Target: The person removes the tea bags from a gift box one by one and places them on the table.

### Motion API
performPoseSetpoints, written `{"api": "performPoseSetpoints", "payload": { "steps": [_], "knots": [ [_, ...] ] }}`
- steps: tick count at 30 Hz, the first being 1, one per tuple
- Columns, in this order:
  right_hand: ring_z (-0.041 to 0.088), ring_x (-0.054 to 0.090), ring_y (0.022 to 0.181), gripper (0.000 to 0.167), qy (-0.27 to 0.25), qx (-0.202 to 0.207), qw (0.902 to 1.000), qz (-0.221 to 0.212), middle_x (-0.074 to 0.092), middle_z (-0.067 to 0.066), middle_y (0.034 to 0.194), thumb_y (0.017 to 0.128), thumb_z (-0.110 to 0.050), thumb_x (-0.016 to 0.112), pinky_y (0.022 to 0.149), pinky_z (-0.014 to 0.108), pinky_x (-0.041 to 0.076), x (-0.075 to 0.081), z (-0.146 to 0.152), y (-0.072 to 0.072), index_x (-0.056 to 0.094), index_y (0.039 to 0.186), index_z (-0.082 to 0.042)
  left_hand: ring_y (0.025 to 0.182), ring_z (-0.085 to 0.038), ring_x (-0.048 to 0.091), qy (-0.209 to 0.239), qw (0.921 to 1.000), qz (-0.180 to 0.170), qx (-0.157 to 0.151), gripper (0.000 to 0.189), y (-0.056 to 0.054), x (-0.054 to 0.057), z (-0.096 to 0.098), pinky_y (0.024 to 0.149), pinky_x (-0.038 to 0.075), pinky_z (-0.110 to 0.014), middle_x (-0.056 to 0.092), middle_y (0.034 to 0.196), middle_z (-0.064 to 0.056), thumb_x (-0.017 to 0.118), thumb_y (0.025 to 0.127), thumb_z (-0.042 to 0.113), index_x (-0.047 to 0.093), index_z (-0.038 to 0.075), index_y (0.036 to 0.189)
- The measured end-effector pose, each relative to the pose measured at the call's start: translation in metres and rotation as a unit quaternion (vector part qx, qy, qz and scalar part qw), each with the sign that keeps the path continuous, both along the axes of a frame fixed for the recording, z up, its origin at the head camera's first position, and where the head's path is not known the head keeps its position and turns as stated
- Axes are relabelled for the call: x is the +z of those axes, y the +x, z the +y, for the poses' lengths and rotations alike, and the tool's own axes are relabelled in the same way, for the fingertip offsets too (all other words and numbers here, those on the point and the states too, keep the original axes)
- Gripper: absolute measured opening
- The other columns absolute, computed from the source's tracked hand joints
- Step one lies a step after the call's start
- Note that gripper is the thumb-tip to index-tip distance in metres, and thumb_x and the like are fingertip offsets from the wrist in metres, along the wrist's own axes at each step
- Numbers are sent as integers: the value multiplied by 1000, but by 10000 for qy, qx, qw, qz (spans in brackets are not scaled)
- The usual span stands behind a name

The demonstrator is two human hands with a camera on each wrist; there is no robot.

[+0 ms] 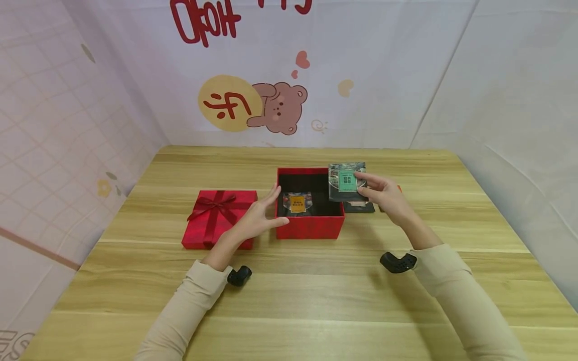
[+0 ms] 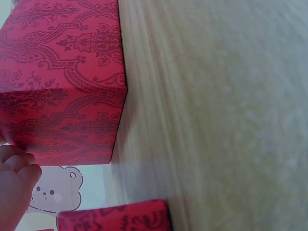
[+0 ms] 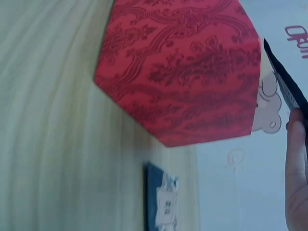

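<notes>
A red patterned gift box point(image 1: 309, 228) with a black inside stands uncovered on the table. One dark packet with an orange label point(image 1: 297, 203) lies inside it, at the left. My left hand point(image 1: 258, 216) rests at the box's left side, fingers and thumb spread; in the left wrist view its fingers touch the box wall point(image 2: 57, 125). Above the box's right edge, my right hand point(image 1: 386, 195) pinches a dark packet with a green label point(image 1: 347, 181) between fingers and thumb. In the right wrist view that packet point(image 3: 284, 77) appears edge-on.
Left of the box lies its red lid point(image 1: 207, 230) with a dark ribbon bow. Another dark packet point(image 1: 359, 207) lies on the table right of the box. An orange-edged item point(image 1: 399, 188) is mostly hidden behind my right hand. A printed cloth point(image 1: 384, 75) hangs behind the table.
</notes>
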State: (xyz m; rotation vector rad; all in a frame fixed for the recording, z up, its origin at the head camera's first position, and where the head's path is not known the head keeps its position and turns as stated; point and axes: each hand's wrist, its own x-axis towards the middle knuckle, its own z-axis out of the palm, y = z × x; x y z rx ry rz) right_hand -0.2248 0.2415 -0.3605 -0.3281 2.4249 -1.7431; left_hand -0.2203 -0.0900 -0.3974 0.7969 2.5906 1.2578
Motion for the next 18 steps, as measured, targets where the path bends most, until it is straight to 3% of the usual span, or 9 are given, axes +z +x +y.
{"api": "performPoseSetpoints", "payload": {
  "steps": [2,4,8,14,18],
  "knots": [
    [-1,48,103,52,-10,-129,9999,-16,43,14,136,91,-20,56,77,16,43,-2,5,3,39,138,-6,137,-31,15,8,10000,10,-8,86,0,0,0,105,24,-51,5,153,-8,67,83,30,13,9,147],
    [-3,50,85,52,-95,-223,9997,-47,50,7,128,91,-20,56,69,14,42,-4,10,6,39,138,-5,137,-31,15,40,10000,2,-7,86,0,0,-1,105,24,-51,4,153,-8,67,83,30,12,10,147],
    [0,48,72,51,-392,-253,9988,-133,57,-14,109,91,-17,56,59,17,40,-9,19,9,40,138,-5,137,-31,16,128,9999,16,-6,86,-1,-2,-2,105,24,-51,5,153,-9,67,83,28,12,10,147],
    [-2,55,91,45,-935,-258,9948,-306,58,-18,107,91,-12,56,72,15,47,-14,31,15,45,135,-9,138,-30,15,106,9999,-51,-25,87,-2,-2,-2,105,24,-51,4,153,-7,67,83,32,12,12,147],
    [4,47,112,49,-567,-337,9969,-433,43,1,135,92,-17,55,80,14,44,-17,41,21,40,138,-7,138,-28,15,64,9999,-122,-14,87,-2,-2,-2,105,25,-50,3,153,-5,67,83,32,12,13,147]
  ]
}}
